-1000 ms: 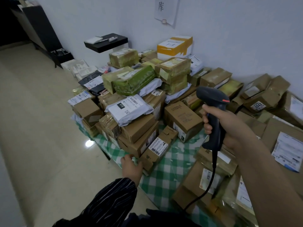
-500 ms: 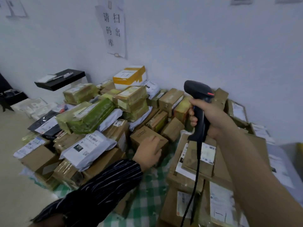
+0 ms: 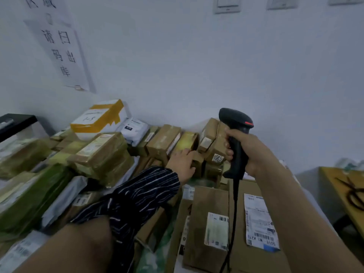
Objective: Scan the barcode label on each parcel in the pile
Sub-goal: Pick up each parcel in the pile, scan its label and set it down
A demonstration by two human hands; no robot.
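- Right hand (image 3: 251, 152) is raised on a bare forearm, fingers wrapped round the grip of one black plastic scanner (image 3: 236, 123), cable hanging down.
- Left hand (image 3: 181, 164), out of a striped sleeve (image 3: 137, 196), reaches a small brown box (image 3: 199, 161); whether it grips or only rests, I cannot tell.
- The pile of parcels (image 3: 110, 152) lies against the white wall: cardboard boxes, shiny taped ones, soft grey mailers, one white box with yellow tape (image 3: 98, 119).
- Three switch plates (image 3: 226, 4) are up top.

Brown taped parcels (image 3: 163, 138) — heaped against wall.
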